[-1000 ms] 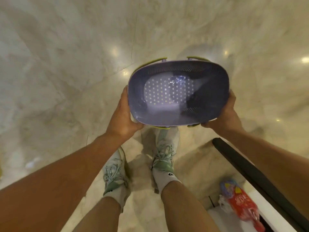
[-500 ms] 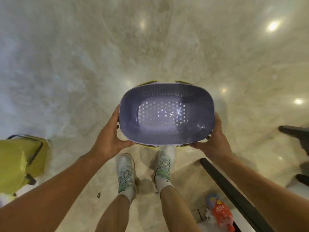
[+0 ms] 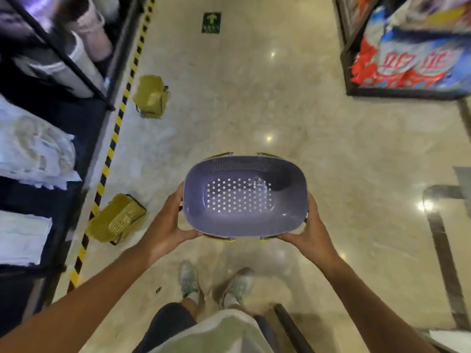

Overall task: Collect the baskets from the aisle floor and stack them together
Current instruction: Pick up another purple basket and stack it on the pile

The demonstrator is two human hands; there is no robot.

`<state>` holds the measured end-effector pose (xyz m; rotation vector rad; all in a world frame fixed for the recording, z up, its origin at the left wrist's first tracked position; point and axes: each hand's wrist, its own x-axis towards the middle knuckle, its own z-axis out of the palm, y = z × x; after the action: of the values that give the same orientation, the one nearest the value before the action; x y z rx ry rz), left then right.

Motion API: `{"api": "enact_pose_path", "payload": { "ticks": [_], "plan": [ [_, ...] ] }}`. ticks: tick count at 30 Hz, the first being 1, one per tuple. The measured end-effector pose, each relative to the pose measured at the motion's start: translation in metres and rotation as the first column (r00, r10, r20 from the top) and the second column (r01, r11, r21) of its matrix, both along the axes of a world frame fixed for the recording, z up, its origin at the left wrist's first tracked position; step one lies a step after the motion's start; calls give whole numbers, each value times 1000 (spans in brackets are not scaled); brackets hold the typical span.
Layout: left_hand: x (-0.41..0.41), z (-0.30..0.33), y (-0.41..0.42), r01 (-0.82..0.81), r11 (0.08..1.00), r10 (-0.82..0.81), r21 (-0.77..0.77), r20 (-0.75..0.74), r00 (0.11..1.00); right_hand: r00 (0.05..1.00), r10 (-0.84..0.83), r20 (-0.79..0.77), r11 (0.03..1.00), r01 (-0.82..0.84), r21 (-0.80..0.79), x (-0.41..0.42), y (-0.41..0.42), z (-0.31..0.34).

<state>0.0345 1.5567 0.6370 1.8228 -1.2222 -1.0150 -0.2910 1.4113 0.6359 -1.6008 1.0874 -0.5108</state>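
Observation:
A purple basket [image 3: 244, 197] with a perforated bottom and yellow-green handles is held level in front of me, above the floor. My left hand [image 3: 168, 225] grips its left rim, thumb over the near edge. My right hand [image 3: 312, 230] grips its right rim the same way. Two yellow baskets lie tipped on the floor along the left shelf: the nearer yellow basket [image 3: 116, 219] just left of my left hand, the farther yellow basket [image 3: 151, 96] up the aisle.
A dark shelf unit [image 3: 46, 128] with white goods runs down the left, edged by black-and-yellow hazard tape [image 3: 112, 146]. A shelf of red and blue packages [image 3: 407, 57] stands at the upper right. A green arrow sign [image 3: 211, 22] marks the marble floor.
My view has lifted from straight down at the floor to along the aisle. Shelves and a second yellow basket have come into sight. Both hands keep the same hold on the purple basket.

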Motion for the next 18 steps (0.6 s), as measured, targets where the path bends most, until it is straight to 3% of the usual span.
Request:
{"api": "enact_pose_path", "payload": {
  "ticks": [5,13,18],
  "plan": [
    [40,60,77,-144,989,145,-35,26,989,983,177,43,984,-175,-40,61,28,53],
    [83,95,232,-415,904,416,-106,-10,909,895,443,59,893,-434,-116,169,101,95],
    [101,104,338,-623,770,616,-140,-92,782,788,613,49,787,-605,-124,250,163,105]
  ]
}}
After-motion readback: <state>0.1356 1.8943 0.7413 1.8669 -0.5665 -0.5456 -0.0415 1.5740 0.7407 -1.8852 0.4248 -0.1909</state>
